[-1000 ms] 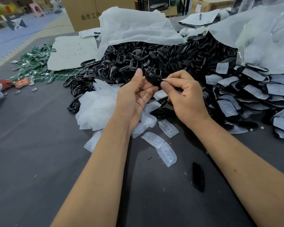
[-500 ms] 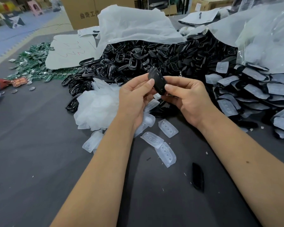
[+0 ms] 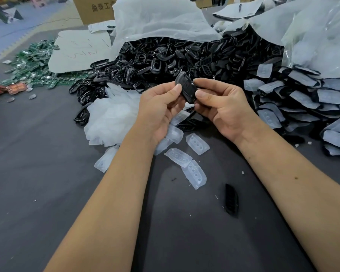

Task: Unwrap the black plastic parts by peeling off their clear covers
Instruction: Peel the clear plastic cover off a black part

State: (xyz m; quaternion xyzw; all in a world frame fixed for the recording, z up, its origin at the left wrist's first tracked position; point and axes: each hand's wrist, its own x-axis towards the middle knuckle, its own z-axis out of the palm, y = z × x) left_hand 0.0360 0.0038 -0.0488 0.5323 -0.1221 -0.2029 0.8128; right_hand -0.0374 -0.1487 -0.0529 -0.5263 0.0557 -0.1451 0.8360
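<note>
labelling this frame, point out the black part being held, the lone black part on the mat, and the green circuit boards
held black part [image 3: 185, 89], head view, middle of its face
lone black part [image 3: 231, 200], head view, middle of its body
green circuit boards [image 3: 30, 64], head view, centre of the heap

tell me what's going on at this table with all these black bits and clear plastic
A person is unwrapping black plastic parts by hand. Both the left hand and right hand pinch one black part above the grey table; no clear cover shows on it. Peeled clear covers lie below the hands. Still-covered parts are stacked at the right, with a big heap of bare black parts behind.
</note>
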